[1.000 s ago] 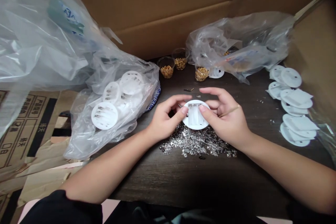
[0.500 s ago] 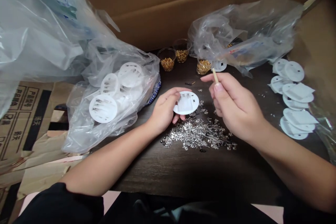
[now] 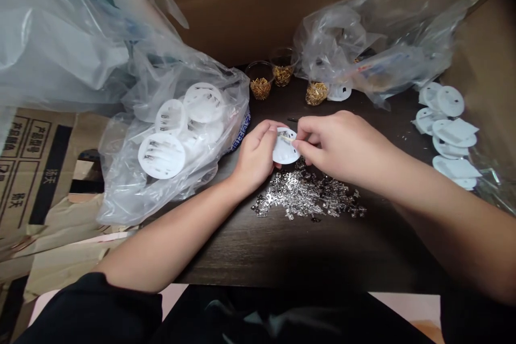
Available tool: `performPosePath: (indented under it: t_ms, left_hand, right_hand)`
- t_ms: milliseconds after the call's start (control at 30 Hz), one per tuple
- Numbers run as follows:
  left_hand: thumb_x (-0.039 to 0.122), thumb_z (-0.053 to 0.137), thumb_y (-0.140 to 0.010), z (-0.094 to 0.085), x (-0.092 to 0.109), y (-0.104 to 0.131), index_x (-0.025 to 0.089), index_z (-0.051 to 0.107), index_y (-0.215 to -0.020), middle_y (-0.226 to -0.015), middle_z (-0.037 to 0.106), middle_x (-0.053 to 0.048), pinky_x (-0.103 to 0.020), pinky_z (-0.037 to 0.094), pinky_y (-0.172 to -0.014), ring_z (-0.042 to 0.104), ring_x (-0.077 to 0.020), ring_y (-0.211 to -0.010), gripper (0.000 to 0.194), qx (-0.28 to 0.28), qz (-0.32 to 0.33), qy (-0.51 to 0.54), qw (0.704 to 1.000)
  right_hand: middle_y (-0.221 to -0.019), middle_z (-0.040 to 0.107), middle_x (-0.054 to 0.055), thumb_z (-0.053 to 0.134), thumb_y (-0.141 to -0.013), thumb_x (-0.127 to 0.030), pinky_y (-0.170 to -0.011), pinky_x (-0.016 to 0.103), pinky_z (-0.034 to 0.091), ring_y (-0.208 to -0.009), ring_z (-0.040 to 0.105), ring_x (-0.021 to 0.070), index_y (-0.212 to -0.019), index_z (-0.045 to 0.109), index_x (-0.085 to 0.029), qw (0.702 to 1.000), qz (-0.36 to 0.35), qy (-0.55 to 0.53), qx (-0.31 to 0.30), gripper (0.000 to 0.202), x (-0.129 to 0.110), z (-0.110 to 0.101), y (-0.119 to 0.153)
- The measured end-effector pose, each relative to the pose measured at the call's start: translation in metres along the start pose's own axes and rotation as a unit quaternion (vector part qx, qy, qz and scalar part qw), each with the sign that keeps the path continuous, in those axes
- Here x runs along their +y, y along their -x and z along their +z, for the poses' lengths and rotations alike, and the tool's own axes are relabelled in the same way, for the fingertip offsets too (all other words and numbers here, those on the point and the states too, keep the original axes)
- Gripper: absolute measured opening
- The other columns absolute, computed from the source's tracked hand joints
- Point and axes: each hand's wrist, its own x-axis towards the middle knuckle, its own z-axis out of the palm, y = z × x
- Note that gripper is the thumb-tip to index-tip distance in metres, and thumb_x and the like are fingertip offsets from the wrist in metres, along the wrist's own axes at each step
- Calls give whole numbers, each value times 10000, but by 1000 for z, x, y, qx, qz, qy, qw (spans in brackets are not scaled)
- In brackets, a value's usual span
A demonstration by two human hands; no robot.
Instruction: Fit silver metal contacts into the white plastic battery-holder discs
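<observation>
My left hand (image 3: 258, 151) grips a round white plastic disc (image 3: 287, 155) by its left edge, tilted toward me above the table. Pinched in my right hand (image 3: 322, 137) is a thin pale stick (image 3: 285, 138), its tip against the disc's upper part, where small metal pieces seem to sit. Most of the stick is hidden by my fingers. Under the disc lies a loose pile of small silvery metal clips (image 3: 310, 196). A small dark piece (image 3: 293, 119) rests on the table just behind my hands.
Several clear cups, one a plastic cup (image 3: 260, 88), hold gold-coloured pins at the back. On the left, a plastic bag (image 3: 121, 193) bears several white discs fitted with metal pieces. More white discs (image 3: 451, 102) are stacked at right. Cardboard walls (image 3: 258, 5) rise behind.
My right hand has moved left and down, bringing the stick from upright in the air to the disc's face. My left hand still holds the disc. The view has shifted slightly.
</observation>
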Motion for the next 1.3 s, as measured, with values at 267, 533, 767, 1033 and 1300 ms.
performPosePath:
  t_ms: [267, 533, 767, 1033, 1300]
  left_hand:
    - [292, 466, -1055, 0, -11, -2, 189, 643, -944, -605, 631, 27, -186, 413, -375, 570, -87, -430, 233, 38, 25, -57, 997]
    - [253, 455, -1054, -4, -15, -9, 192, 571, -953, -712, 655, 14, -189, 417, -364, 545, -72, -405, 166, 105, 59, -85, 989]
    - [287, 396, -1070, 1, -6, -3, 196, 555, -964, -633, 577, 40, -198, 404, -387, 535, -83, -400, 211, 117, 26, -126, 985]
    - [298, 402, -1046, 6, 0, 11, 192, 586, -963, -602, 553, 49, -197, 396, -405, 513, -80, -409, 228, 64, -3, -77, 995]
    - [298, 447, -1029, -4, 1, 6, 178, 642, -1004, -599, 580, 40, -191, 399, -435, 514, -76, -436, 230, 41, -10, -135, 990]
  right_hand:
    - [-641, 648, 58, 675, -882, -188, -505, 310, 270, -510, 558, 177, -828, 701, -192, 990, 53, 133, -13, 61, -21, 14, -6]
    - [-719, 707, 96, 602, -915, -185, -510, 325, 271, -586, 623, 222, -906, 688, -180, 992, 63, 105, 6, 87, -25, 31, -15]
    - [-736, 712, 76, 512, -985, -221, -562, 321, 268, -608, 613, 200, -927, 644, -178, 991, 91, 64, 75, 151, -26, 47, -10]
    - [-679, 668, 34, 562, -943, -232, -590, 308, 301, -589, 563, 174, -814, 577, -213, 991, 122, -3, 49, 132, -22, 25, 4]
    - [-563, 596, -37, 577, -969, -380, -523, 272, 327, -493, 488, 128, -806, 572, -232, 971, 168, -163, -45, 220, 9, 5, 38]
